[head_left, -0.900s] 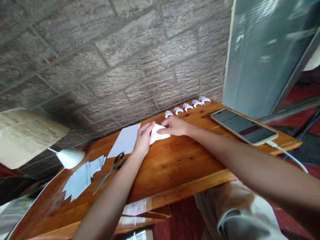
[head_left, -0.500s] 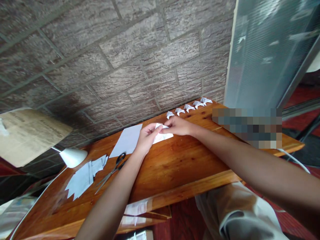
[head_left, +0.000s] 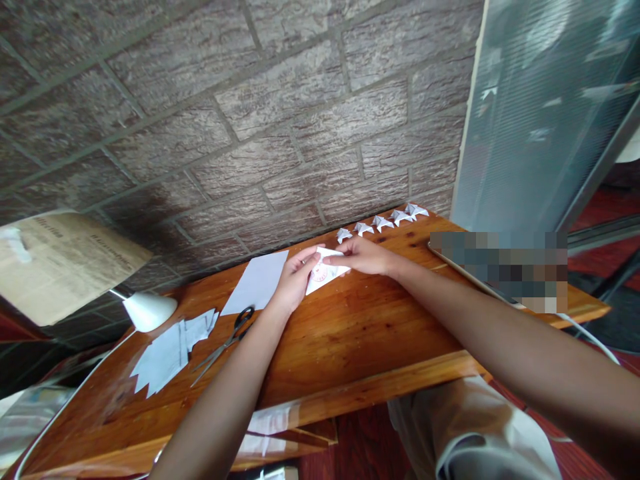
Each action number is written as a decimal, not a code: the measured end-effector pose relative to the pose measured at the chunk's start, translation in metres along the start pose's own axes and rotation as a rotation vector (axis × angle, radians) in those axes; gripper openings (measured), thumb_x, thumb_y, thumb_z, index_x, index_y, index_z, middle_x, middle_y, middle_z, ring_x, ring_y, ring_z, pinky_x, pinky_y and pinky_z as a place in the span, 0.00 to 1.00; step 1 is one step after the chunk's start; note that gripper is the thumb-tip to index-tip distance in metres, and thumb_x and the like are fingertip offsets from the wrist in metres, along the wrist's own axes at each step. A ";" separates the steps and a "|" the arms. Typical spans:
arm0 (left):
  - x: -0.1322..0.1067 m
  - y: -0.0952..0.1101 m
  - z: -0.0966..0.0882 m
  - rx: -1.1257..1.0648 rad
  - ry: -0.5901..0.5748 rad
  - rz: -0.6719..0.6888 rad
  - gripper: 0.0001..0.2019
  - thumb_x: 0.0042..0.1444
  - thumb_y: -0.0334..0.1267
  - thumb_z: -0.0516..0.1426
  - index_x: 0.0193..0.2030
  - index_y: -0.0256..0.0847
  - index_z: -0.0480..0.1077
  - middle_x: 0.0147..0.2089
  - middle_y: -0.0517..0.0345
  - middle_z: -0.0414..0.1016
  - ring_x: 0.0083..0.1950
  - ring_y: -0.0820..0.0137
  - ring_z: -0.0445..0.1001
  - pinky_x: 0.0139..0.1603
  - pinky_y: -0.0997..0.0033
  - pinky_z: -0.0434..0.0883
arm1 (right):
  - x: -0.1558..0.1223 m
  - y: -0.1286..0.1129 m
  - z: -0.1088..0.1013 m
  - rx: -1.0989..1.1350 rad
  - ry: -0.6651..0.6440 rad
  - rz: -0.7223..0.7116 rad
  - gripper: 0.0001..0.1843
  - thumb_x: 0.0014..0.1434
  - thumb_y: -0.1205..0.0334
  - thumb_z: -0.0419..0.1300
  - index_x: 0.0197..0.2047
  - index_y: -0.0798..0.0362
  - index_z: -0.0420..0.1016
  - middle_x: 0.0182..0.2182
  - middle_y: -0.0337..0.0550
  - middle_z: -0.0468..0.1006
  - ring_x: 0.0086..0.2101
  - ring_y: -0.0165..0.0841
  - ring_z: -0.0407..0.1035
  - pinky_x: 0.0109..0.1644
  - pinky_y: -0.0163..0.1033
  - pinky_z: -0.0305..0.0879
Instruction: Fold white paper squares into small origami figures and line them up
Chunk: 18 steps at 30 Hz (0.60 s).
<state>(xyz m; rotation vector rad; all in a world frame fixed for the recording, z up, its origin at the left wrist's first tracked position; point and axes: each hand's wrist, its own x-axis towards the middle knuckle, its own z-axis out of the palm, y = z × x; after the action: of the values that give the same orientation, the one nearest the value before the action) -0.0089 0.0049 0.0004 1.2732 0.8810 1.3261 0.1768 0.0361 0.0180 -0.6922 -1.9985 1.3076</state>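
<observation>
Between my two hands is a small folded piece of white paper with a round red print on its face. My left hand pinches its left edge, thumb on top. On the opposite side, my right hand grips the upper right part with thumb and fingers. Some of the paper is covered by the fingers. Just behind my hands, several folded white paper figures stand in a row along the back of the wooden table.
A blank white sheet lies left of my left hand. Black-handled scissors lie by my left forearm, beside cut paper pieces. A lamp with a white base stands at the left. A blurred-out flat object is at the right.
The folded paper has turned so that more of its face and the red print show. My right hand has shifted slightly to the right along its edge. The view has tilted a little.
</observation>
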 end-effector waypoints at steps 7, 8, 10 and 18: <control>-0.002 0.002 -0.002 0.075 0.033 -0.005 0.16 0.46 0.43 0.66 0.43 0.41 0.75 0.36 0.56 0.80 0.34 0.68 0.77 0.32 0.72 0.71 | 0.005 0.008 -0.001 0.045 0.043 0.011 0.23 0.44 0.43 0.67 0.23 0.58 0.74 0.18 0.37 0.71 0.21 0.26 0.63 0.26 0.32 0.59; -0.002 0.001 -0.002 0.094 0.046 -0.001 0.16 0.46 0.43 0.66 0.42 0.41 0.75 0.35 0.57 0.80 0.34 0.68 0.76 0.32 0.73 0.71 | 0.005 0.009 -0.001 0.044 0.049 0.014 0.23 0.44 0.43 0.67 0.23 0.58 0.74 0.18 0.37 0.71 0.21 0.26 0.63 0.26 0.32 0.59; -0.003 0.001 -0.001 0.126 0.072 0.017 0.16 0.46 0.44 0.66 0.40 0.40 0.75 0.34 0.57 0.79 0.33 0.69 0.76 0.32 0.73 0.72 | 0.006 0.011 0.000 0.036 0.054 0.014 0.23 0.45 0.42 0.67 0.24 0.58 0.74 0.18 0.37 0.71 0.22 0.26 0.63 0.26 0.32 0.59; -0.005 0.007 0.002 0.145 0.101 0.030 0.12 0.43 0.42 0.65 0.32 0.37 0.75 0.31 0.59 0.77 0.33 0.71 0.75 0.34 0.73 0.73 | 0.004 0.008 0.000 -0.043 0.070 -0.014 0.24 0.47 0.43 0.64 0.24 0.59 0.74 0.18 0.35 0.68 0.21 0.25 0.59 0.24 0.32 0.52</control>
<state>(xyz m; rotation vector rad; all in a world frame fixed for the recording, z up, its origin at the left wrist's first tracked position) -0.0091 -0.0017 0.0066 1.3442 1.0482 1.3810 0.1751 0.0418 0.0111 -0.7322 -1.9764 1.2190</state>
